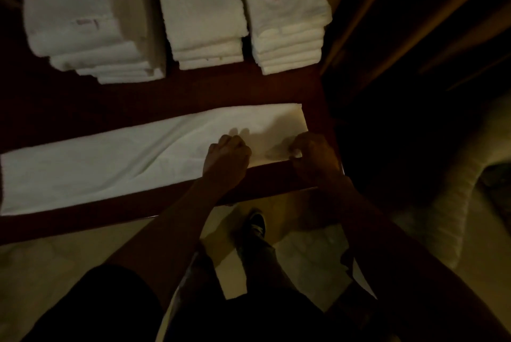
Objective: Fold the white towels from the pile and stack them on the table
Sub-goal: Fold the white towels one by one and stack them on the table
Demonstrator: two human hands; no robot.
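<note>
The right hand (315,153) sits at the near right corner of a long white towel (110,164), thumb and forefinger closed on a small fold of the cloth at its front edge. The left hand (226,156) rests just beside it on the same edge, knuckles up and fingers curled under onto the fabric; whether they have cloth between them cannot be told in the dim light. The towel is thin, smooth-woven and lightly creased, lying flat as a long narrow strip that runs slantwise across the dark reddish-brown wooden bench (193,90), its left end reaching the picture's edge and its square right end close to the bench's right edge. A thin band of bare polished wood shows between the towel and the bench's front rim, and a wider bare strip lies behind it. Beyond that strip stand three piles of thick, fluffy folded towels: the left stack (83,32) is broader and carries a dark blue stitched flower, while the middle stack (204,18) and the right stack (287,26) each carry a red-brown one. The piles are near one another but apart, their layered folds facing the person. Right of the bench the room is dark, with a pale ribbed heap (453,189) low down. Below the bench's rim lie pale floor tiles (41,272) and a dark shoe (255,224).
</note>
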